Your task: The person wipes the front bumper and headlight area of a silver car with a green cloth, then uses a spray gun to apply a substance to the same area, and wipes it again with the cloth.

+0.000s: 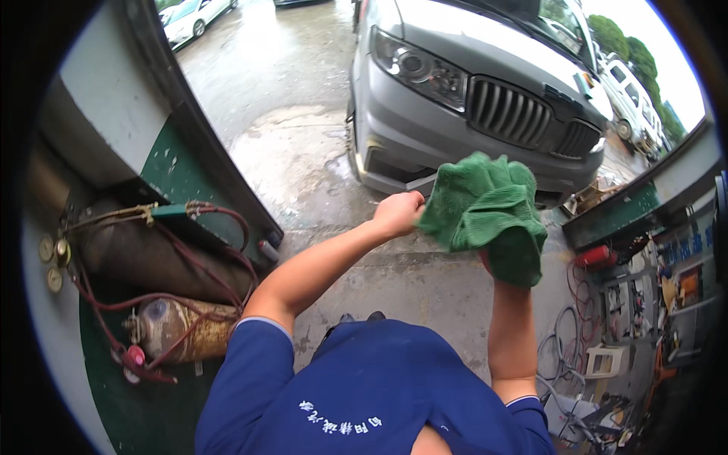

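Observation:
A crumpled green cloth (pixel 485 201) is up in front of me, draped over my right hand (pixel 486 262). Most of that hand is hidden beneath the cloth, which it holds up. Just left of the cloth's edge is my left hand (pixel 398 214), its fingers curled closed. What it grips, if anything, I cannot make out. A flat grey strip (pixel 422 183) shows just above the left fingers; whether it is held or part of the bumper behind is unclear. Beyond both hands stands a grey car (pixel 425 114), its headlight and grille facing me.
To the left, a rusty gas cylinder (pixel 178 326) and a larger dark one (pixel 163 262) lie with red hoses and gauges. On the right are a red cylinder (pixel 595 256), coiled hoses (pixel 563 345), a white plastic stool (pixel 607 362) and cluttered shelves. Other cars stand outside on wet ground.

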`<act>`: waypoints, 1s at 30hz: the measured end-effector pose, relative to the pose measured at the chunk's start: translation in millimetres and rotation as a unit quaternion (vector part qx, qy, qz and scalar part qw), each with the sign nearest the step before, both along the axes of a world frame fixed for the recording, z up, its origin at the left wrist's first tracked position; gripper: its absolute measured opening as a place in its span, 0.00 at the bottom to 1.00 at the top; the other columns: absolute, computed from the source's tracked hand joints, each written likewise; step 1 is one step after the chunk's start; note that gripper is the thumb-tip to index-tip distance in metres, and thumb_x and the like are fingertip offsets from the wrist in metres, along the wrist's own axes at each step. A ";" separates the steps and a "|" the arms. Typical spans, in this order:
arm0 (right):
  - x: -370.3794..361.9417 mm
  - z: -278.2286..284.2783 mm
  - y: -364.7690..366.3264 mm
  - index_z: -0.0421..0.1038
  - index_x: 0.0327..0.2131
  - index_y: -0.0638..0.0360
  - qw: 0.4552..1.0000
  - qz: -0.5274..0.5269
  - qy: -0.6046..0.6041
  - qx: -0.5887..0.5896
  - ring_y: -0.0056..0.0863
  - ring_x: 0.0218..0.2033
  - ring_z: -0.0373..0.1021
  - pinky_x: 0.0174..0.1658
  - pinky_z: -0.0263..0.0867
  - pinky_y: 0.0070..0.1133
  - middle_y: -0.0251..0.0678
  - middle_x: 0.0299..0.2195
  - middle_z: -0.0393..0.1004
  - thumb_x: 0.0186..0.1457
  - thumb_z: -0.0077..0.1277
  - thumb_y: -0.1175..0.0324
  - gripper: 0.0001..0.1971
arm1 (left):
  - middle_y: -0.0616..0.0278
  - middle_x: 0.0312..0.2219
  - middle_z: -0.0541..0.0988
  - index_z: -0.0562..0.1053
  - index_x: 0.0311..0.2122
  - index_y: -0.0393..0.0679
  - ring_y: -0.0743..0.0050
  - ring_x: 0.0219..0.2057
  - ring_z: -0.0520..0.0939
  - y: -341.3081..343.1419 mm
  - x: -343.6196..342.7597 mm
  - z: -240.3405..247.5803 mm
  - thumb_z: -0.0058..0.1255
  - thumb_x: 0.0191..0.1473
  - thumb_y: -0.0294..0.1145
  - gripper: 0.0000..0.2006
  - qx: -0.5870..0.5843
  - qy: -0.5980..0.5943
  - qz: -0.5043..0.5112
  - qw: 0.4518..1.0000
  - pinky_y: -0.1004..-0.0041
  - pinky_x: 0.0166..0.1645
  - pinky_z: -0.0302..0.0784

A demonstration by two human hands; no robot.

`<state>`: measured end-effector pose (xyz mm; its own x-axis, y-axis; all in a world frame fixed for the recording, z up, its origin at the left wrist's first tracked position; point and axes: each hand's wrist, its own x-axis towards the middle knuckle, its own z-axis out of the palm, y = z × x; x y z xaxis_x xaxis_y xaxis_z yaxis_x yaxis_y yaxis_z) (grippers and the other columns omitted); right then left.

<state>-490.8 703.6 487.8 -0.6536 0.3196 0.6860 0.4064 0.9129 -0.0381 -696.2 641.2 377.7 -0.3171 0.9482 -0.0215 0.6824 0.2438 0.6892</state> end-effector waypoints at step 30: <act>-133.0 -108.0 -141.9 0.58 0.56 0.68 0.932 0.299 -0.006 -0.202 0.48 0.62 0.52 0.64 0.46 0.38 0.54 0.58 0.57 0.56 0.42 0.69 0.25 | 0.62 0.16 0.77 0.75 0.26 0.38 0.78 0.19 0.76 -12.0 -73.1 68.2 0.46 0.54 0.34 0.11 0.358 -0.131 0.217 0.899 0.73 0.26 0.70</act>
<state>-623.8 561.6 379.8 -0.8051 0.1261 0.5795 -0.1685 0.8882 -0.4274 -769.3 629.2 445.9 -0.7335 0.5371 0.4165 0.4217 -0.1209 0.8986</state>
